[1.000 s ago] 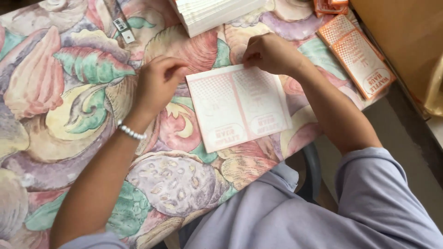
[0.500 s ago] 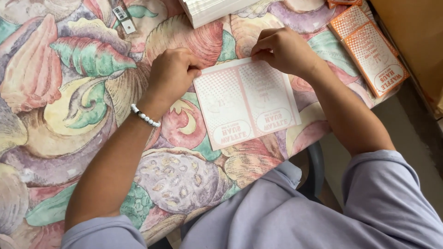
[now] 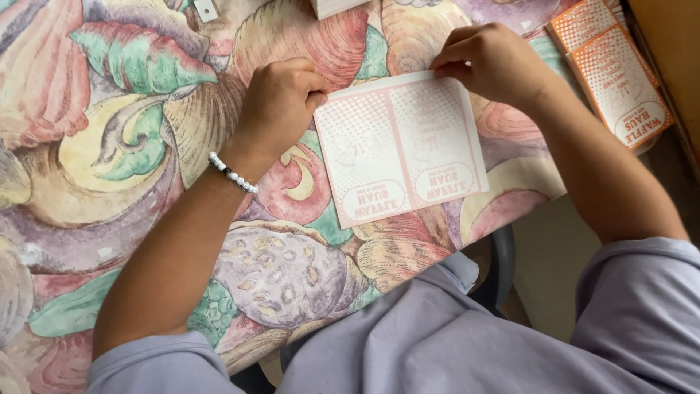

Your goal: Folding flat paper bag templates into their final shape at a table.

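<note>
A white paper sheet (image 3: 399,149) with faint pink dotted print and a centre crease lies flat on the table. My left hand (image 3: 281,102) pinches its top left corner, with a bead bracelet (image 3: 232,173) on that wrist. My right hand (image 3: 494,62) pinches the sheet's top right edge. Both hands press the paper against the patterned tablecloth (image 3: 117,146).
A stack of folded orange-and-white paper sleeves (image 3: 611,69) lies at the right, near the table's edge. A pile of white sheets (image 3: 332,6) shows at the top. A small white tag (image 3: 205,9) lies top left. A chair edge (image 3: 502,266) sits below the table.
The sheet and both hands sit lower and more central in view than before; my hands have kept their hold on the sheet's top corners.
</note>
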